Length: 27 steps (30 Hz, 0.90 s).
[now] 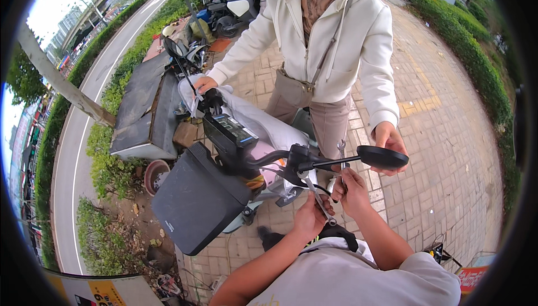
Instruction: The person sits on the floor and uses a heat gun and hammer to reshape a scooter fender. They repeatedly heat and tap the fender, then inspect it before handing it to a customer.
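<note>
A silver combination wrench (317, 197) is gripped in my left hand (308, 217), its upper end against the handlebar clamp below the mirror stem (330, 164). My right hand (354, 194) closes around a second wrench (341, 150), whose open jaw points up beside the stem. Whether that jaw touches anything is hard to tell. The black round mirror (383, 158) sits at the stem's outer end, and a co-worker's hand (386, 137) holds its far edge. That person's other hand (205, 84) rests at the far grip of the electric scooter's handlebar (272, 158).
A black box (202, 199) is mounted at the scooter's front, near its display (234, 131). The person in a white jacket (330, 43) stands beyond the handlebar. At left are a dark metal-topped cabinet (140, 99), a plant pot (156, 176) and bushes. Brick paving (443, 160) extends right.
</note>
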Each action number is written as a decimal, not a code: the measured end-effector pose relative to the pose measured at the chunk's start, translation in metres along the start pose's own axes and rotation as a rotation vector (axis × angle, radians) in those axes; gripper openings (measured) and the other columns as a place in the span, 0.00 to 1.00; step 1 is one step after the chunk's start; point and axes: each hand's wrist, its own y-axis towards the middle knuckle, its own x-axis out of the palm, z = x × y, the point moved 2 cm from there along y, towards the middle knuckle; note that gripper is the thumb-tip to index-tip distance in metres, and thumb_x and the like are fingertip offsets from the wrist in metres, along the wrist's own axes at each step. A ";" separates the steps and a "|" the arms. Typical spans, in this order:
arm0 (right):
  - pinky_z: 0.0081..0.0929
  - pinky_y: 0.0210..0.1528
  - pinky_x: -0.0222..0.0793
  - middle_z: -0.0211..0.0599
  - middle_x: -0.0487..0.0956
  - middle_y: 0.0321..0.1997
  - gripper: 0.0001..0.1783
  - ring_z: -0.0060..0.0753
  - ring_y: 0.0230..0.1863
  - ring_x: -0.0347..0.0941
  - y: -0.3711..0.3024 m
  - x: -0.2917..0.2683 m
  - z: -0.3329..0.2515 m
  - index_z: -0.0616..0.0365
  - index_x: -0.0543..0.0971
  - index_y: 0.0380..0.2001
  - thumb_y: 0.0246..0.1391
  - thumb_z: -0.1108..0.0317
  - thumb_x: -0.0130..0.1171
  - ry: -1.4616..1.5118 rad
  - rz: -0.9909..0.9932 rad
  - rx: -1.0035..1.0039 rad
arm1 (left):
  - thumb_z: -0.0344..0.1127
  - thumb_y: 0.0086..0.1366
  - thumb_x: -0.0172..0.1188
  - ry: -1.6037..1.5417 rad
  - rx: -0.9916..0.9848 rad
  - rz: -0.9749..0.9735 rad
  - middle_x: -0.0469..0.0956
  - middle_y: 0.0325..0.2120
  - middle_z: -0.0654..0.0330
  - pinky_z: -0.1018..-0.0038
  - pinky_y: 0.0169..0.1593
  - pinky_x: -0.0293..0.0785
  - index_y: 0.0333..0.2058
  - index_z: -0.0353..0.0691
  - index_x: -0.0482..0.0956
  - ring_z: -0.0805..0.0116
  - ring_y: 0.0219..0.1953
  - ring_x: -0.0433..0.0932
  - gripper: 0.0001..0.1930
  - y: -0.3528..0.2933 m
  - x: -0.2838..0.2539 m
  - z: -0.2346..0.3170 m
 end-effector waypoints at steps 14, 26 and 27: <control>0.21 0.20 0.50 0.26 0.61 0.15 0.15 0.18 0.15 0.51 -0.001 -0.013 -0.010 0.66 0.72 0.46 0.68 0.65 0.42 -0.128 -0.030 -0.029 | 0.57 0.72 0.41 0.004 -0.025 0.012 0.71 0.27 0.59 0.63 0.44 0.69 0.36 0.38 0.72 0.60 0.33 0.71 0.25 0.001 0.000 0.000; 0.28 0.24 0.61 0.33 0.68 0.15 0.16 0.24 0.18 0.63 0.036 -0.017 -0.047 0.63 0.77 0.26 0.59 0.60 0.55 -1.318 -0.313 -0.353 | 0.55 0.73 0.37 -0.008 -0.026 -0.019 0.72 0.25 0.60 0.66 0.43 0.70 0.38 0.36 0.73 0.64 0.32 0.71 0.26 -0.002 0.003 0.002; 0.29 0.24 0.62 0.34 0.69 0.15 0.16 0.25 0.19 0.63 0.042 -0.014 -0.050 0.63 0.76 0.26 0.59 0.59 0.56 -1.361 -0.352 -0.310 | 0.55 0.73 0.37 -0.007 -0.027 -0.027 0.72 0.25 0.60 0.66 0.43 0.70 0.38 0.36 0.73 0.64 0.32 0.71 0.26 -0.002 0.003 0.002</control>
